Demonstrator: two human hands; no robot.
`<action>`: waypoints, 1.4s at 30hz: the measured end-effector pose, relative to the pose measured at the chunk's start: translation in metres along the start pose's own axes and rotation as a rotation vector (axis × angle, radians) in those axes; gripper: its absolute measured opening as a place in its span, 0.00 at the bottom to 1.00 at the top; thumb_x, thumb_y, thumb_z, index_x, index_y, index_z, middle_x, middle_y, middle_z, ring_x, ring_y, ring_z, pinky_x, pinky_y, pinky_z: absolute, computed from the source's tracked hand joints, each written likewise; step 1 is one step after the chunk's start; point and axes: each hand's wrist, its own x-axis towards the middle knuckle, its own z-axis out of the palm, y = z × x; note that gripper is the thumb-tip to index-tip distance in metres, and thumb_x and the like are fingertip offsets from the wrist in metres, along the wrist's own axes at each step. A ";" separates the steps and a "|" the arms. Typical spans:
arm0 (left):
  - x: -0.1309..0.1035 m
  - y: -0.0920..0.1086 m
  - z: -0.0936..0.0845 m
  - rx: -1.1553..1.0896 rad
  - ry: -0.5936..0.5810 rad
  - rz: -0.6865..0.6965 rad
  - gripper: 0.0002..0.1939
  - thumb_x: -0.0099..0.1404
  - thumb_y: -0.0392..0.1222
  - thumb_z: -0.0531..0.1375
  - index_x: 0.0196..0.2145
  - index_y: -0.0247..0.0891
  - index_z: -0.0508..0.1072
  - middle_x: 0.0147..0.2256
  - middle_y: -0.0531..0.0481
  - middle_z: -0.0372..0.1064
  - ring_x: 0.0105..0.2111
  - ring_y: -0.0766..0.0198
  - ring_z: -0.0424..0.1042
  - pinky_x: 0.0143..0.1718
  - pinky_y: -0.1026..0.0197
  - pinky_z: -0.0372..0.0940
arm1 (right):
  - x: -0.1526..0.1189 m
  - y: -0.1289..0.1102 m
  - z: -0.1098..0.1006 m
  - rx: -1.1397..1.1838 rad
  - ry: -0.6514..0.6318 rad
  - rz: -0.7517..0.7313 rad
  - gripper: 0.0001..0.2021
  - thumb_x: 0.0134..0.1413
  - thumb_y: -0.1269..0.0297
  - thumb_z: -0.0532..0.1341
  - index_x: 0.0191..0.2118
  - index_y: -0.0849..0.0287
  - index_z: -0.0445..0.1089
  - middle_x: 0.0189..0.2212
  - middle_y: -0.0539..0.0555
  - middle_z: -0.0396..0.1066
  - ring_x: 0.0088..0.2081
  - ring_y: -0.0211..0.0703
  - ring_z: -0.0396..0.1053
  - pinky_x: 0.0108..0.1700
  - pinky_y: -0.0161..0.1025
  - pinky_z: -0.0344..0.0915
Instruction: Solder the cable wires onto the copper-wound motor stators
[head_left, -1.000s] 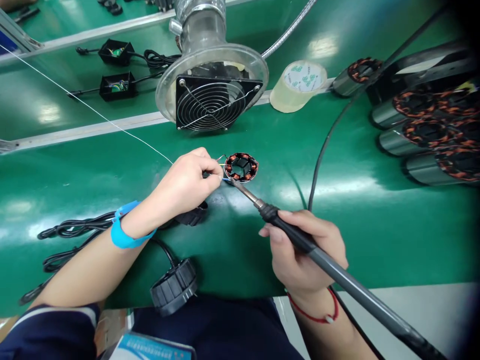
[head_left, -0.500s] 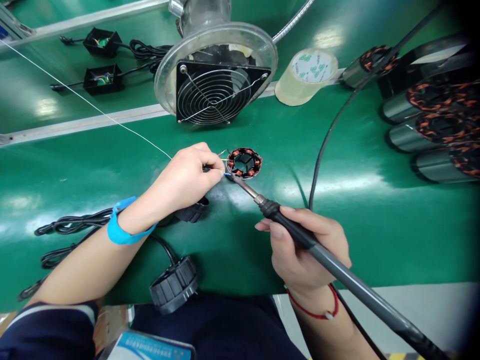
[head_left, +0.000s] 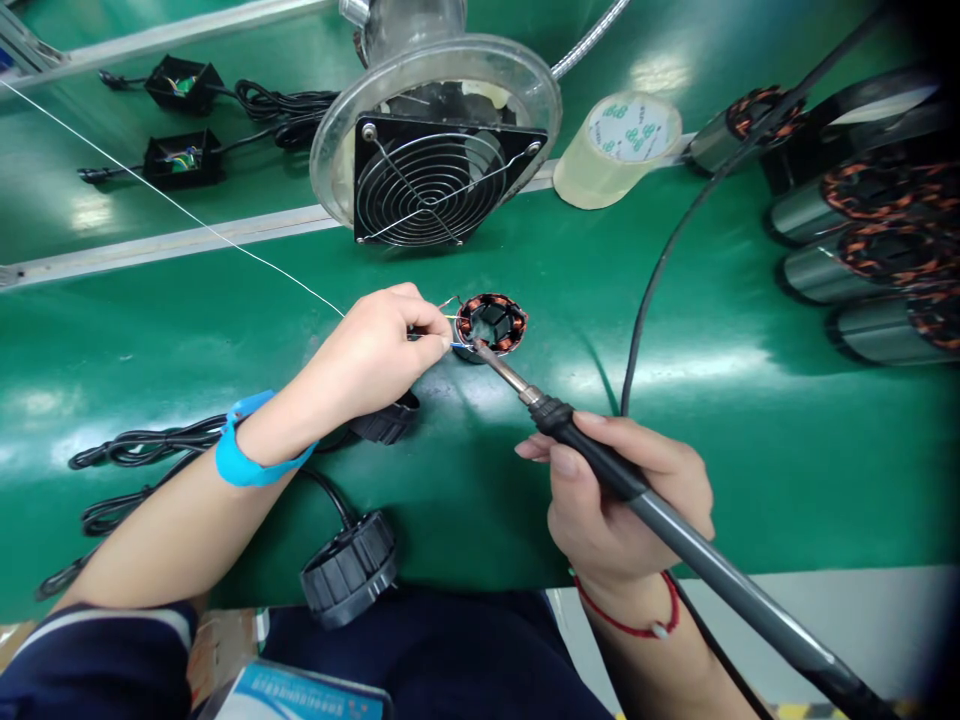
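A motor stator [head_left: 512, 325] with copper windings stands on the green table in the middle. My left hand [head_left: 390, 345] pinches thin wires at its left edge, a blue one among them; a thin white strand [head_left: 247, 252] runs from behind this hand to the upper left. Wrapped round the black grip of a soldering iron [head_left: 600, 458], my right hand [head_left: 637, 500] is at the lower right of the stator. The iron's tip is at the stator's near left rim, by the blue wire. Whether it touches the wire is too small to tell.
A round fan hood [head_left: 429, 190] stands behind the stator, with a tape roll [head_left: 592, 170] to its right. More stators [head_left: 870, 330] line the right side. Black caps [head_left: 351, 570] and coiled cables [head_left: 169, 437] lie near my left forearm. Two open black boxes [head_left: 180, 160] are at the back left.
My right hand and the soldering iron have moved slightly to the right, with the tip a little further along the rim. The boxes at the back left appear shifted slightly left.
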 end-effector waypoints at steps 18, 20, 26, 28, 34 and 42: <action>0.003 -0.005 0.001 -0.032 -0.007 0.002 0.08 0.59 0.37 0.58 0.25 0.37 0.75 0.31 0.52 0.69 0.32 0.65 0.68 0.38 0.58 0.63 | 0.056 -0.011 -0.008 -0.138 -0.275 -0.011 0.20 0.60 0.69 0.63 0.56 0.48 0.67 0.46 0.53 0.77 0.38 0.45 0.78 0.44 0.44 0.76; 0.003 -0.004 0.000 -0.035 -0.006 -0.009 0.08 0.59 0.37 0.58 0.25 0.37 0.75 0.31 0.52 0.69 0.32 0.64 0.68 0.38 0.58 0.62 | 0.070 -0.009 -0.005 -0.105 -0.297 0.049 0.17 0.63 0.67 0.59 0.56 0.47 0.66 0.44 0.51 0.77 0.35 0.43 0.78 0.41 0.43 0.76; 0.003 -0.002 -0.001 -0.015 -0.012 -0.015 0.09 0.60 0.38 0.57 0.26 0.37 0.75 0.31 0.51 0.69 0.33 0.63 0.68 0.38 0.58 0.62 | 0.085 0.007 0.013 -0.069 -0.405 0.058 0.18 0.59 0.66 0.61 0.54 0.49 0.63 0.40 0.51 0.76 0.44 0.46 0.75 0.47 0.45 0.72; 0.002 0.000 -0.001 -0.023 -0.014 -0.017 0.09 0.60 0.38 0.57 0.26 0.36 0.76 0.32 0.51 0.69 0.33 0.63 0.68 0.38 0.58 0.62 | 0.080 0.013 0.021 -0.089 -0.383 0.037 0.22 0.56 0.65 0.62 0.56 0.50 0.60 0.41 0.52 0.74 0.45 0.48 0.73 0.51 0.49 0.69; 0.002 0.003 -0.001 -0.045 -0.023 -0.027 0.09 0.60 0.36 0.57 0.24 0.37 0.74 0.31 0.51 0.68 0.33 0.63 0.68 0.39 0.58 0.62 | 0.062 0.024 0.034 -0.102 -0.331 -0.020 0.24 0.55 0.70 0.58 0.57 0.50 0.57 0.36 0.50 0.71 0.42 0.47 0.71 0.52 0.54 0.65; -0.002 -0.001 -0.010 0.006 -0.031 -0.064 0.06 0.60 0.36 0.58 0.36 0.38 0.69 0.34 0.52 0.67 0.30 0.66 0.66 0.33 0.61 0.61 | 0.060 0.033 0.037 -0.102 -0.293 -0.074 0.26 0.51 0.72 0.58 0.57 0.53 0.56 0.45 0.55 0.73 0.49 0.51 0.70 0.54 0.54 0.64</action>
